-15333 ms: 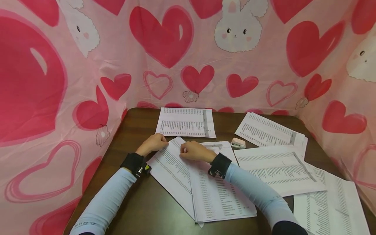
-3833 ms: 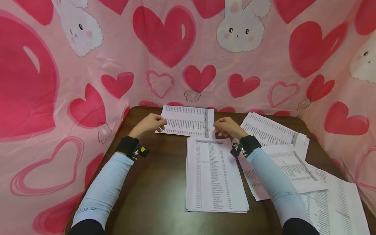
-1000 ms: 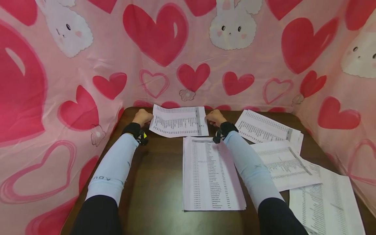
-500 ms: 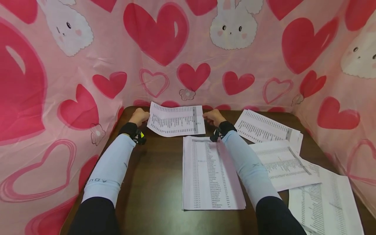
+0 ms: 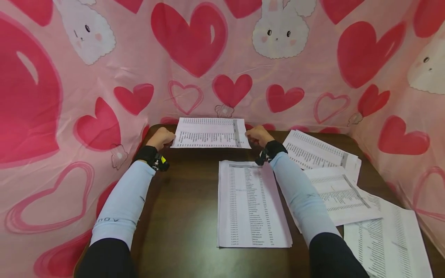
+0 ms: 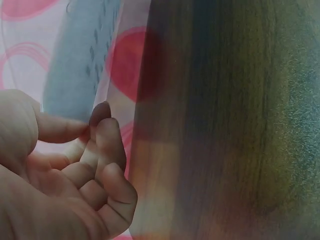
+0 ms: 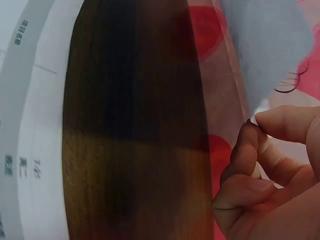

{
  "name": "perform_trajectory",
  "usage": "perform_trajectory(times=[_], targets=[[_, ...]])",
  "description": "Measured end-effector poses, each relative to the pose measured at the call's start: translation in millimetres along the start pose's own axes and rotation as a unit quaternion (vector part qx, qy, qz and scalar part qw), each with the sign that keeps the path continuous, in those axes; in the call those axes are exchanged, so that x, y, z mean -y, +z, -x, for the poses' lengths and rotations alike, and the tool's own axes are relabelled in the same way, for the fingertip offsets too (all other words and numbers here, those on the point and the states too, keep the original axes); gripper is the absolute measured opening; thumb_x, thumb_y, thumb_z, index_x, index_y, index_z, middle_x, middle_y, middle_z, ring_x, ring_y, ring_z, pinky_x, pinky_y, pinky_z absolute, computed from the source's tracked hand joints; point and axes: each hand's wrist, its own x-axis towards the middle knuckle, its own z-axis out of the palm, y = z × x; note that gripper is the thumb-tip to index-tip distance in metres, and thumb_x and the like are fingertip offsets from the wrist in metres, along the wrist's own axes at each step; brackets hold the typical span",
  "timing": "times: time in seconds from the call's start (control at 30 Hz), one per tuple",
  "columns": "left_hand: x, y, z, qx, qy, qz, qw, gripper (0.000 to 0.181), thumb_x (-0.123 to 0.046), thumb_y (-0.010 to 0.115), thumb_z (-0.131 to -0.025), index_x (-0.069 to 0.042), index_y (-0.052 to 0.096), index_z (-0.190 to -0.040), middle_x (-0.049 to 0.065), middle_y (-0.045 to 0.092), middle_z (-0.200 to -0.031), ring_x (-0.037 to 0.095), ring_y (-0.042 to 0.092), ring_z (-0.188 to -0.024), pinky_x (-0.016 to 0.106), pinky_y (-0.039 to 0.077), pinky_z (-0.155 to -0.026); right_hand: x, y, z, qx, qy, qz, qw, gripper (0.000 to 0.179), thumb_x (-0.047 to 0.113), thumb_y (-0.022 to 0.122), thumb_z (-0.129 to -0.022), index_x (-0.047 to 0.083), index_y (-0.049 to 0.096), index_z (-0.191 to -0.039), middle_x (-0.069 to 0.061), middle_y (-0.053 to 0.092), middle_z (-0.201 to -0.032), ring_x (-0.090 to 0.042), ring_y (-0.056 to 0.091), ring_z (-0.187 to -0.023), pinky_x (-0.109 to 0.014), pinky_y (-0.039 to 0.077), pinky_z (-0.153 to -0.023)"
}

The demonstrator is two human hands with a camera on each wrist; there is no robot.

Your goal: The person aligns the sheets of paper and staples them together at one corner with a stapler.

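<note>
A printed sheet of paper [image 5: 210, 133] is held up at the far edge of the table, its text running sideways. My left hand [image 5: 161, 138] pinches its left end between thumb and fingers, and my right hand [image 5: 259, 136] pinches the right end. In the left wrist view the paper [image 6: 75, 60] rises from the thumb and fingertips of the left hand [image 6: 75, 170]. The right wrist view has the paper's corner [image 7: 265, 50] between thumb and forefinger of the right hand [image 7: 270, 175]. Nearer me lies a neat stack of printed sheets [image 5: 253, 208].
More printed sheets lie to the right: a slanted pile [image 5: 320, 150] at the back, a sheet [image 5: 342, 195] overlapping it, and another [image 5: 386, 235] near the right edge. The brown table [image 5: 180, 216] meets a pink curtain [image 5: 194, 92] with hearts behind.
Earlier, loose sheets were gathered into the neat stack. Both hands then took the far sheet by its ends; it has since risen off the table and straightened.
</note>
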Motion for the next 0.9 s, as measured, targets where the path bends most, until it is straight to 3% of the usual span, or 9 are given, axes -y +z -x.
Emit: perform_trajectory(times=[0.1,0.27,0.57,0.77,0.9], targets=[[-2.0,1.6,-0.4,0.016,-0.005,0.001,0.9999,0.038,-0.018,0.051,-0.096,0.004,0.055,-0.126,0.017,0.06,-0.115,0.023,0.06,-0.08,0.037,0.05,-0.08,2,-6,2.1,-0.001,-0.004,0.004,1.0,0.028,0.023,0.067,-0.091,0.006,0.066,-0.113,-0.007,0.061,-0.089,-0.022,0.055,-0.07,-0.028,0.044,-0.061],[-4.1,2.2,4.4,0.024,0.003,-0.009,0.9997,0.036,-0.022,0.054,-0.096,0.001,0.062,-0.123,0.015,0.064,-0.112,0.029,0.064,-0.092,0.04,0.05,-0.084,2,-14,4.9,-0.005,-0.012,0.015,0.9998,0.027,0.024,0.066,-0.092,0.006,0.067,-0.113,-0.01,0.064,-0.103,-0.024,0.057,-0.073,-0.028,0.046,-0.063],[-0.8,-0.4,25.9,0.087,0.08,-0.018,0.9928,0.04,-0.026,0.058,-0.097,0.002,0.063,-0.124,0.016,0.07,-0.111,0.035,0.065,-0.099,0.041,0.049,-0.085,-2,-31,8.5,-0.005,-0.044,0.048,0.9978,0.024,0.021,0.062,-0.094,0.001,0.068,-0.106,-0.004,0.062,-0.083,-0.019,0.052,-0.062,-0.028,0.041,-0.057],[-0.7,3.7,38.8,0.131,0.121,0.011,0.984,0.038,-0.027,0.059,-0.097,0.002,0.063,-0.12,0.004,0.07,-0.091,0.024,0.064,-0.083,0.033,0.05,-0.076,0,-41,12.5,-0.009,-0.066,0.059,0.9961,0.027,0.022,0.063,-0.093,0.001,0.071,-0.107,-0.004,0.065,-0.082,-0.022,0.055,-0.065,-0.028,0.042,-0.057],[-2.5,9.2,45.0,0.15,0.129,0.037,0.9795,0.035,-0.023,0.06,-0.097,0.004,0.062,-0.118,0.004,0.069,-0.086,0.021,0.061,-0.075,0.031,0.051,-0.073,2,-49,16.6,-0.013,-0.076,0.068,0.9947,0.028,0.021,0.062,-0.093,-0.001,0.07,-0.107,-0.003,0.064,-0.08,-0.021,0.055,-0.066,-0.027,0.043,-0.057]])
